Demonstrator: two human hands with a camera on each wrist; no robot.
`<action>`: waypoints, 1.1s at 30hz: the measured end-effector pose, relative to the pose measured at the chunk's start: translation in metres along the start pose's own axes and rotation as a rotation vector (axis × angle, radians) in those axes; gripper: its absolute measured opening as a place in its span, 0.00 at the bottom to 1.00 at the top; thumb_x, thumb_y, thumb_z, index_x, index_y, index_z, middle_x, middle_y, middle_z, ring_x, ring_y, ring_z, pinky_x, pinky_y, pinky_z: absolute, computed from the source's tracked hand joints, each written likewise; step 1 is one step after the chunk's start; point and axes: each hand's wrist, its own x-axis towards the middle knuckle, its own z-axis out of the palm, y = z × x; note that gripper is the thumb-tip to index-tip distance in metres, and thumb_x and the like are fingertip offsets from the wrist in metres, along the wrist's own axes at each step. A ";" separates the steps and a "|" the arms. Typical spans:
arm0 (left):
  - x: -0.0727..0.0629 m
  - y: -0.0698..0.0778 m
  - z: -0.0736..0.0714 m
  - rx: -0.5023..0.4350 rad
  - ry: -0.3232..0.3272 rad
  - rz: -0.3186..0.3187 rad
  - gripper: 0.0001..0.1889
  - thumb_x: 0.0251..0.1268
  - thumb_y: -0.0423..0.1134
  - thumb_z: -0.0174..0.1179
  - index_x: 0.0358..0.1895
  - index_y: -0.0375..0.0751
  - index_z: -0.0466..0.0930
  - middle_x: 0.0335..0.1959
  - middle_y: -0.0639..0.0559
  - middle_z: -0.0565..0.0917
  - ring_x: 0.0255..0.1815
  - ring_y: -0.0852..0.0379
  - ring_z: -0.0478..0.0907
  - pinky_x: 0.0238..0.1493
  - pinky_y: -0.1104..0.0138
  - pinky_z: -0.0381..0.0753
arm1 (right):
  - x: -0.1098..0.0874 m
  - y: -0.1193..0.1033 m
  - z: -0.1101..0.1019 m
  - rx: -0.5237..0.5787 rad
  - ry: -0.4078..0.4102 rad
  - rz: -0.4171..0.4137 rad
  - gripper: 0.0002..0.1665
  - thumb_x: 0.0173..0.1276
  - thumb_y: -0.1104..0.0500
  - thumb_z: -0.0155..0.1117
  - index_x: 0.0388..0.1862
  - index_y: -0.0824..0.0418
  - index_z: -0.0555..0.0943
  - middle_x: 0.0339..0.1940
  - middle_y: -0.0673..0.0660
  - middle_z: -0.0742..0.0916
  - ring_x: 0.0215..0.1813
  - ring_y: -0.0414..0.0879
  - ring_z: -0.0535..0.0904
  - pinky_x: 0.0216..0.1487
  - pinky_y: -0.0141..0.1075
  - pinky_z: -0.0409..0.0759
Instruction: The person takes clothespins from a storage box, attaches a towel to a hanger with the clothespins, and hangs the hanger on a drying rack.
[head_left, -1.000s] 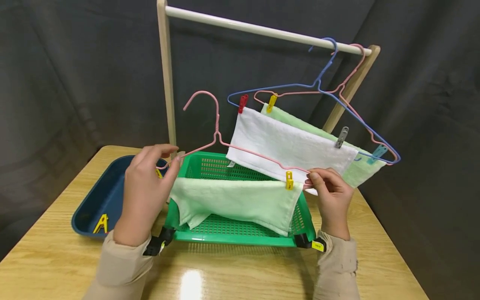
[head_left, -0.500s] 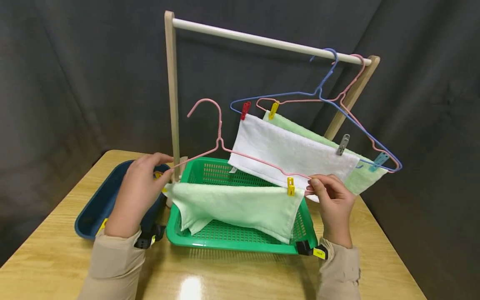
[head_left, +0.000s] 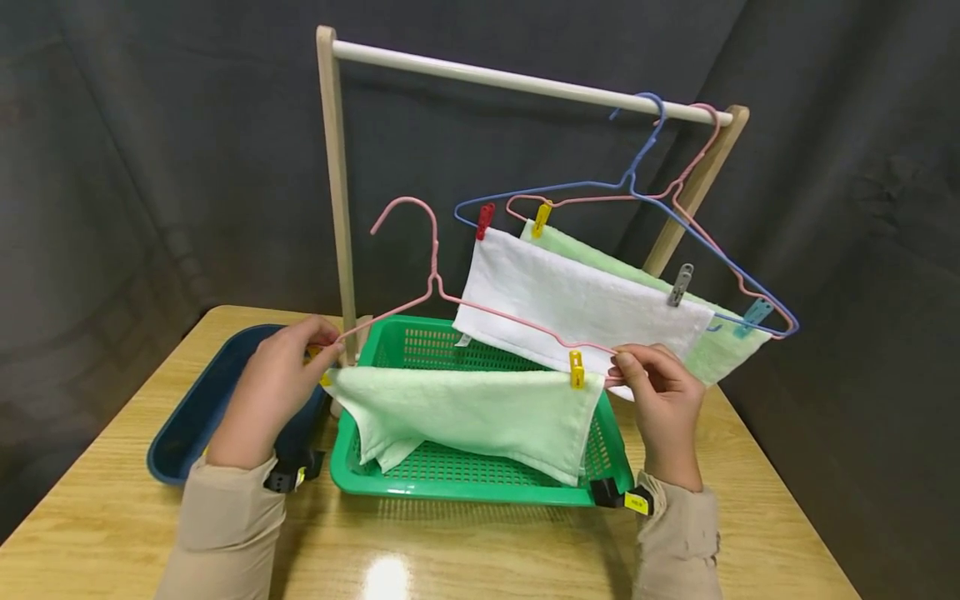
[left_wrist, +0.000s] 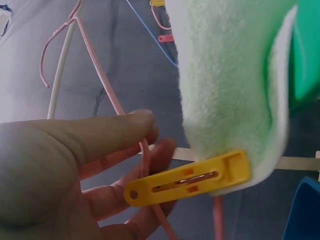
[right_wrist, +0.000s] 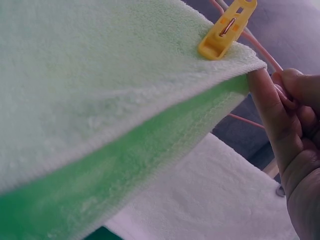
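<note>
Between both hands, a pink clothes hanger [head_left: 434,254] is held with its hook up. My left hand [head_left: 272,383] pinches its left arm between thumb and fingers; my right hand [head_left: 663,396] pinches its right end. A folded light green towel [head_left: 465,417] hangs from its lower bar over the basket. One yellow clothespin [head_left: 576,370] clips the towel near my right hand. In the left wrist view, another yellow clothespin [left_wrist: 187,179] clips the towel's other end, its handles reaching over my left fingers [left_wrist: 107,200].
Below stands a green basket [head_left: 465,492]. Behind it, a rack's white rail [head_left: 495,77] carries a blue hanger [head_left: 637,162] with a white towel [head_left: 570,292] and a pink hanger [head_left: 705,150] with a green towel [head_left: 720,358]. A dark blue tray [head_left: 187,417] lies left.
My left hand has moved down and closed its fingertips on the hanger's left arm, and the left clothespin now shows beside it. My right hand keeps its grip on the right end.
</note>
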 end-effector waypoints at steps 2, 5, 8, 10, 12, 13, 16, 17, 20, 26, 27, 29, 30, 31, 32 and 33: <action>0.000 -0.001 0.001 -0.006 0.005 0.016 0.08 0.76 0.36 0.59 0.48 0.34 0.81 0.49 0.34 0.84 0.52 0.35 0.79 0.50 0.41 0.76 | 0.001 0.000 0.000 -0.013 0.003 0.012 0.05 0.66 0.82 0.59 0.39 0.89 0.79 0.30 0.61 0.83 0.31 0.46 0.85 0.33 0.34 0.86; 0.000 -0.001 0.002 -0.011 0.019 0.043 0.06 0.75 0.33 0.59 0.48 0.34 0.81 0.48 0.35 0.84 0.49 0.36 0.78 0.47 0.43 0.76 | 0.001 -0.001 -0.001 -0.034 0.008 0.043 0.06 0.67 0.80 0.60 0.40 0.88 0.79 0.31 0.60 0.83 0.32 0.46 0.85 0.33 0.35 0.86; 0.000 -0.001 0.003 -0.019 0.036 0.055 0.06 0.75 0.33 0.59 0.48 0.35 0.80 0.47 0.36 0.84 0.47 0.37 0.78 0.45 0.44 0.76 | 0.002 -0.001 -0.002 -0.052 0.015 0.075 0.07 0.68 0.78 0.61 0.41 0.88 0.79 0.31 0.61 0.84 0.32 0.46 0.86 0.34 0.35 0.86; 0.000 0.000 0.003 -0.031 0.051 0.065 0.06 0.75 0.33 0.59 0.48 0.35 0.80 0.46 0.36 0.84 0.46 0.38 0.78 0.44 0.45 0.76 | 0.002 -0.001 -0.003 -0.057 0.027 0.096 0.08 0.68 0.77 0.62 0.41 0.88 0.79 0.32 0.61 0.84 0.32 0.45 0.86 0.34 0.34 0.86; 0.000 0.002 0.004 -0.046 0.067 0.074 0.06 0.75 0.34 0.59 0.48 0.35 0.80 0.46 0.36 0.83 0.46 0.38 0.77 0.44 0.45 0.75 | 0.003 -0.001 -0.004 -0.078 0.039 0.122 0.09 0.69 0.76 0.63 0.41 0.87 0.79 0.32 0.60 0.84 0.32 0.45 0.86 0.34 0.34 0.86; 0.000 0.002 0.005 -0.053 0.078 0.082 0.06 0.76 0.34 0.59 0.48 0.35 0.80 0.45 0.36 0.83 0.46 0.38 0.77 0.43 0.45 0.75 | 0.003 -0.001 -0.005 -0.081 0.046 0.136 0.10 0.69 0.75 0.63 0.41 0.87 0.79 0.32 0.60 0.85 0.32 0.45 0.86 0.34 0.34 0.86; -0.001 0.005 0.006 -0.066 0.126 0.112 0.06 0.75 0.34 0.59 0.47 0.35 0.81 0.44 0.37 0.83 0.46 0.39 0.77 0.42 0.47 0.75 | 0.004 -0.001 -0.007 -0.100 0.061 0.181 0.10 0.69 0.74 0.64 0.41 0.85 0.80 0.32 0.58 0.87 0.32 0.44 0.86 0.35 0.34 0.86; -0.001 0.006 0.007 -0.069 0.144 0.122 0.05 0.75 0.34 0.59 0.46 0.36 0.81 0.43 0.38 0.82 0.45 0.39 0.77 0.42 0.48 0.74 | 0.005 -0.001 -0.008 -0.101 0.060 0.189 0.10 0.69 0.75 0.63 0.42 0.86 0.80 0.32 0.58 0.87 0.33 0.44 0.86 0.35 0.34 0.86; -0.002 0.009 0.009 -0.077 0.202 0.154 0.04 0.74 0.34 0.60 0.44 0.36 0.81 0.40 0.40 0.82 0.41 0.42 0.77 0.39 0.52 0.72 | 0.006 -0.001 -0.009 -0.112 0.062 0.200 0.09 0.69 0.75 0.63 0.41 0.86 0.80 0.31 0.57 0.88 0.33 0.44 0.86 0.36 0.34 0.86; -0.004 0.014 0.009 -0.084 0.272 0.194 0.04 0.72 0.33 0.62 0.43 0.37 0.83 0.38 0.41 0.81 0.39 0.43 0.74 0.37 0.54 0.69 | 0.009 -0.003 -0.009 -0.258 0.071 0.231 0.09 0.70 0.72 0.64 0.41 0.83 0.81 0.32 0.51 0.89 0.33 0.41 0.86 0.39 0.30 0.85; -0.005 0.015 0.009 -0.082 0.277 0.197 0.03 0.72 0.33 0.62 0.43 0.37 0.83 0.39 0.41 0.81 0.40 0.43 0.74 0.38 0.53 0.69 | 0.009 -0.003 -0.008 -0.299 0.075 0.237 0.09 0.70 0.72 0.64 0.41 0.82 0.82 0.32 0.50 0.89 0.33 0.40 0.86 0.40 0.29 0.85; -0.006 0.018 0.009 -0.079 0.283 0.203 0.03 0.71 0.32 0.62 0.43 0.37 0.83 0.39 0.41 0.81 0.41 0.42 0.74 0.39 0.52 0.69 | 0.010 -0.005 -0.008 -0.380 0.090 0.250 0.09 0.71 0.70 0.65 0.42 0.80 0.83 0.32 0.48 0.89 0.34 0.38 0.86 0.41 0.27 0.84; -0.007 0.020 0.009 -0.077 0.284 0.206 0.03 0.71 0.32 0.63 0.43 0.37 0.83 0.39 0.41 0.81 0.42 0.42 0.74 0.39 0.52 0.69 | 0.010 -0.006 -0.008 -0.429 0.096 0.255 0.09 0.71 0.69 0.65 0.42 0.78 0.84 0.32 0.47 0.89 0.34 0.37 0.86 0.41 0.26 0.83; -0.007 0.022 0.009 -0.075 0.287 0.209 0.03 0.71 0.31 0.63 0.43 0.36 0.83 0.39 0.41 0.81 0.42 0.42 0.74 0.39 0.52 0.69 | 0.010 -0.007 -0.008 -0.476 0.102 0.260 0.09 0.72 0.68 0.65 0.42 0.76 0.85 0.33 0.47 0.89 0.35 0.36 0.85 0.41 0.25 0.82; -0.008 0.023 0.009 -0.074 0.290 0.212 0.03 0.71 0.31 0.63 0.43 0.37 0.83 0.39 0.41 0.81 0.42 0.42 0.74 0.39 0.52 0.69 | 0.010 -0.008 -0.008 -0.520 0.106 0.264 0.09 0.72 0.67 0.65 0.42 0.74 0.86 0.34 0.45 0.89 0.36 0.35 0.85 0.42 0.24 0.81; -0.009 0.025 0.009 -0.072 0.294 0.216 0.03 0.70 0.31 0.63 0.43 0.37 0.83 0.39 0.41 0.81 0.42 0.42 0.74 0.39 0.52 0.69 | 0.009 -0.009 -0.008 -0.564 0.108 0.266 0.09 0.73 0.66 0.64 0.43 0.73 0.87 0.34 0.44 0.89 0.38 0.35 0.84 0.42 0.23 0.81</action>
